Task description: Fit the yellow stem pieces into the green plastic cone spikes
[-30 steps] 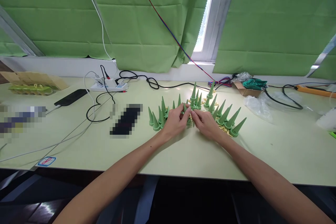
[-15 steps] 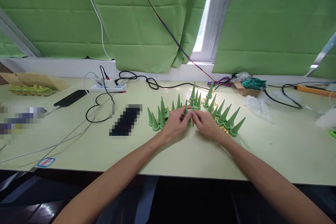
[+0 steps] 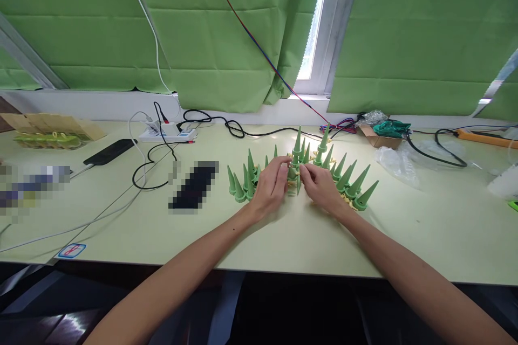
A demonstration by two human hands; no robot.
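Several green cones with ring bases and small yellow parts stand in a cluster on the pale table (image 3: pixel 162 237). My left hand (image 3: pixel 272 186) is at the middle of the cluster, its fingers bent together against a green piece (image 3: pixel 293 173). Just to the right, my right hand (image 3: pixel 319 183) is closed in a pinch at the same piece, near a small yellow part. What exactly the fingertips grip is too small to tell. Upright cones (image 3: pixel 239 186) stand left of my hands, and tilted cones (image 3: pixel 358 183) lie to the right.
A blurred dark object (image 3: pixel 194 186) and a black phone (image 3: pixel 109 152) lie to the left, near a power strip (image 3: pixel 170 133) with cables. At the back right are a cardboard box (image 3: pixel 380 137) with green plastic and a clear bag (image 3: pixel 399 164).
My hands have moved slightly apart, and more of the green piece between them shows. My left fingers have shifted up and straightened a little.
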